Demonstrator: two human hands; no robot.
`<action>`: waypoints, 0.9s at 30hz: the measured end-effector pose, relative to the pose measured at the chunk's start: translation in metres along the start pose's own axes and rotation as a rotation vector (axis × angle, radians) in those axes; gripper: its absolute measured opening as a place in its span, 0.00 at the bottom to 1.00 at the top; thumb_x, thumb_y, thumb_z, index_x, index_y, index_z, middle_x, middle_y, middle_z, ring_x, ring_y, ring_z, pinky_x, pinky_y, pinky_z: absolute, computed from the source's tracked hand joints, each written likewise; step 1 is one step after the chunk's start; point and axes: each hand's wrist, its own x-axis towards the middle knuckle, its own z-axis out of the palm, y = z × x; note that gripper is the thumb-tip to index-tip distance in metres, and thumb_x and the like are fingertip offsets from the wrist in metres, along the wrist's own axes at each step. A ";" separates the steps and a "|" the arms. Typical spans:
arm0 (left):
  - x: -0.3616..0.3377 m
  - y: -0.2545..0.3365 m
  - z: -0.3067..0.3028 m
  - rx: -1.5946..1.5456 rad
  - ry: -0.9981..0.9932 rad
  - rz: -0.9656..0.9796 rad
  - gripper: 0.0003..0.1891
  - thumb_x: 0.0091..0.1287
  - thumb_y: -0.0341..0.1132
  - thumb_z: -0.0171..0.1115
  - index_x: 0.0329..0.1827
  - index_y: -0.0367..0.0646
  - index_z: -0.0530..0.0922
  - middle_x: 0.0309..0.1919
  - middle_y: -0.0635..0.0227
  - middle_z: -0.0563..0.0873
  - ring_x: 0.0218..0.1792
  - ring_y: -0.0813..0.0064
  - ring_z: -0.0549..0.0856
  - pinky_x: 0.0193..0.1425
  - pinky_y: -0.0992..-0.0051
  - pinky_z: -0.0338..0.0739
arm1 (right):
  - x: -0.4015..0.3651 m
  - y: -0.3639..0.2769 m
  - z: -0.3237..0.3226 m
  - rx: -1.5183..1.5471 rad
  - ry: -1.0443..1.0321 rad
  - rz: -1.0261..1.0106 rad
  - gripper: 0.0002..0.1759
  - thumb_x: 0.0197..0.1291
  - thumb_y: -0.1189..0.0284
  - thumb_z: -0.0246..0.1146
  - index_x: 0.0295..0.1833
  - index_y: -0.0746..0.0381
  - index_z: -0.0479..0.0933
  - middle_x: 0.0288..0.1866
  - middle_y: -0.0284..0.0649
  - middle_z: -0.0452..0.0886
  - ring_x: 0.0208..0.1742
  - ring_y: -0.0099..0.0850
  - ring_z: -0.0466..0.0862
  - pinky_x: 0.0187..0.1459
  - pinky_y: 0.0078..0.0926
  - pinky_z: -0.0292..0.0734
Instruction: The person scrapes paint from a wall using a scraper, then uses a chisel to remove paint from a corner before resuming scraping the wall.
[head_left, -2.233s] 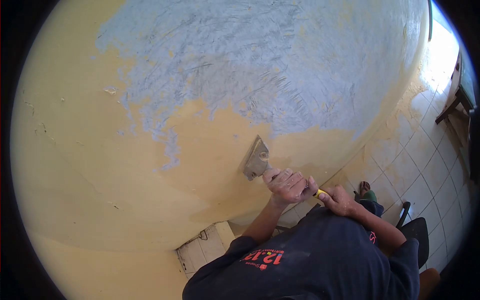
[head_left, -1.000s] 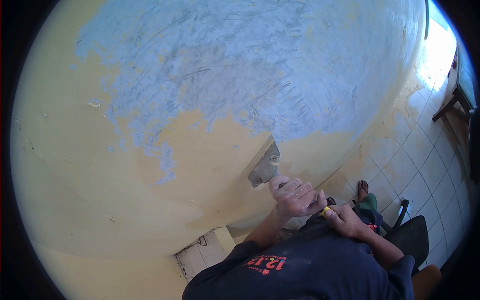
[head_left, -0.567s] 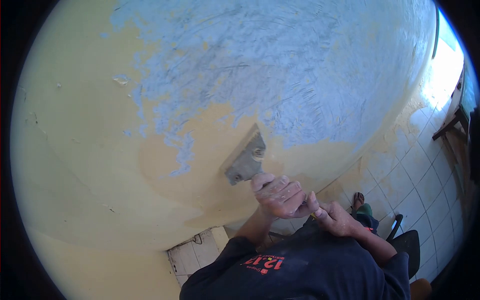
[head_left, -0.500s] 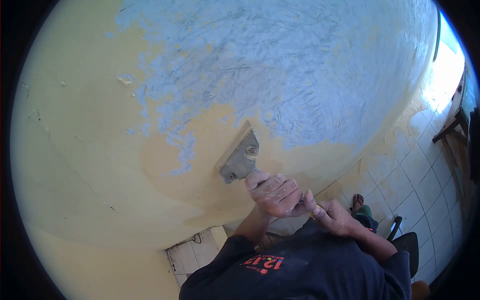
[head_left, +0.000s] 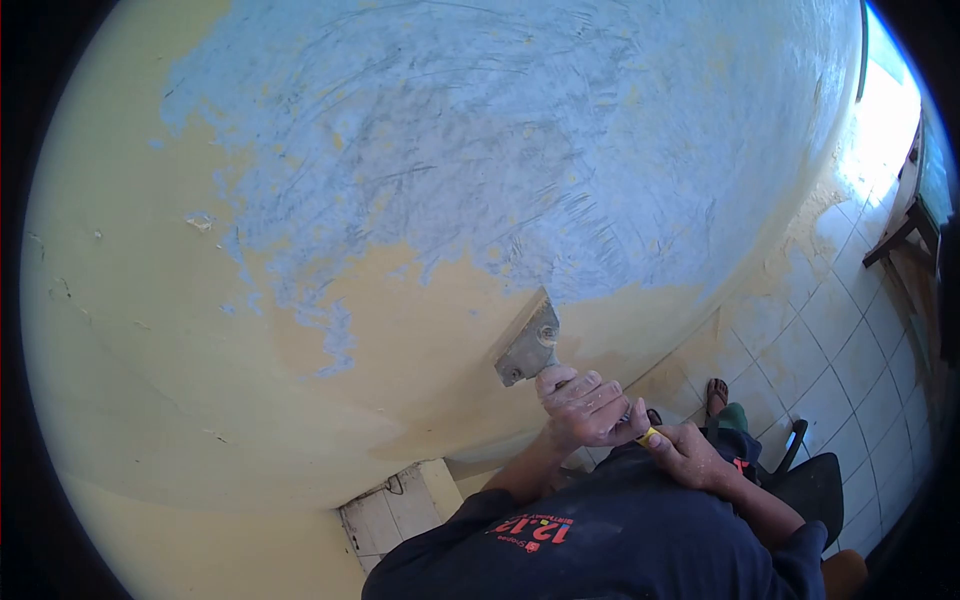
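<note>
A wide metal scraper point(head_left: 528, 352) is held against or very near the wall point(head_left: 400, 310), its blade tilted, just below the lower edge of a patch where yellow paint is off and blue-grey shows. My left hand point(head_left: 592, 408) wraps round the front of the handle, close to the blade, its knuckles dusted with pale powder. Farther back, my right hand point(head_left: 690, 458) grips the rear of the handle, where a bit of yellow point(head_left: 649, 437) shows. Fingers cover most of the handle.
Paint flakes and dust lie on the white tiled floor point(head_left: 830, 340) along the wall's foot. A black chair point(head_left: 812, 490) stands behind me at the right. A wooden piece of furniture point(head_left: 905, 235) is at far right. A tiled ledge point(head_left: 400, 508) juts out lower left.
Both hands and the scraper have moved right along the wall and slightly up toward the blue-grey edge. My view has shifted, so the wall appears lower and farther left.
</note>
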 end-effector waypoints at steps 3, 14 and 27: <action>0.001 -0.001 0.002 -0.015 0.023 0.010 0.18 0.55 0.40 0.64 0.11 0.57 0.65 0.14 0.80 0.71 0.16 0.81 0.69 0.38 0.70 0.57 | 0.001 0.000 0.002 0.064 0.007 0.016 0.31 0.76 0.49 0.49 0.40 0.70 0.77 0.20 0.40 0.73 0.24 0.28 0.72 0.31 0.34 0.70; 0.004 -0.003 0.009 -0.047 -0.019 0.005 0.19 0.56 0.39 0.64 0.11 0.57 0.64 0.13 0.80 0.68 0.15 0.82 0.69 0.33 0.73 0.54 | 0.005 0.000 -0.005 0.040 0.029 -0.014 0.28 0.75 0.53 0.51 0.37 0.69 0.75 0.21 0.44 0.73 0.24 0.31 0.72 0.33 0.34 0.71; 0.025 -0.028 -0.029 0.133 0.085 0.129 0.22 0.58 0.42 0.62 0.10 0.58 0.61 0.10 0.80 0.64 0.13 0.81 0.66 0.32 0.72 0.52 | 0.039 -0.023 -0.002 -0.086 -0.048 -0.164 0.25 0.74 0.55 0.52 0.42 0.69 0.78 0.24 0.55 0.75 0.27 0.49 0.77 0.34 0.40 0.73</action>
